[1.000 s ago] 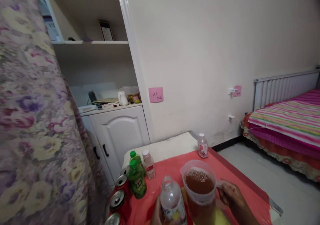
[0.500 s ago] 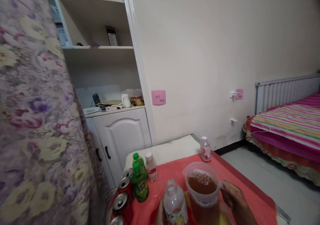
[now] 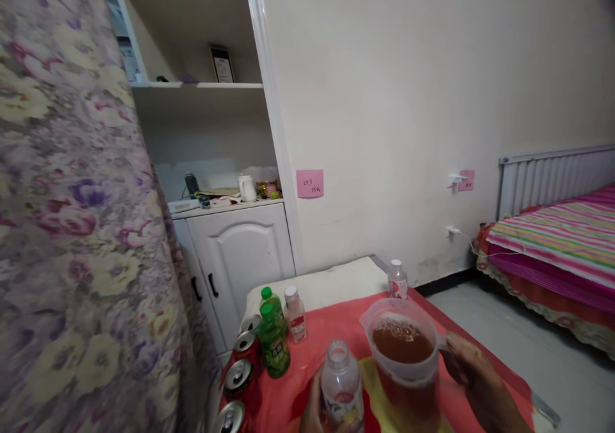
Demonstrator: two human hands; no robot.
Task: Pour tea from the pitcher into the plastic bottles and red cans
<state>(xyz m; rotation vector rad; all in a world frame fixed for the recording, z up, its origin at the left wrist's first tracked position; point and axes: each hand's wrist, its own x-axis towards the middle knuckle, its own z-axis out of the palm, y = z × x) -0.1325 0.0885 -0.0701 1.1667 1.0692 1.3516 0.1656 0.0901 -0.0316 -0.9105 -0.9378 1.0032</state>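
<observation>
My right hand (image 3: pixel 473 372) grips the handle of a clear plastic jug (image 3: pixel 406 356) filled with brown drink, held just above the red tablecloth (image 3: pixel 331 330). My left hand (image 3: pixel 314 410) wraps round the lower part of an open, nearly empty clear bottle (image 3: pixel 341 388) with a fruit label, standing just left of the jug. Only part of the left hand shows at the bottom edge.
Two green bottles (image 3: pixel 273 340), a small white-capped bottle (image 3: pixel 295 313) and three red cans (image 3: pixel 237 378) stand at the table's left. Another small bottle (image 3: pixel 396 279) stands at the far edge. A floral curtain (image 3: pixel 72 228) hangs left, a white cabinet (image 3: pixel 240 253) behind, a striped bed (image 3: pixel 557 241) right.
The jug has been lifted slightly and shifted right with my right hand. The view has swung a little to the left. My left hand stays on the open bottle.
</observation>
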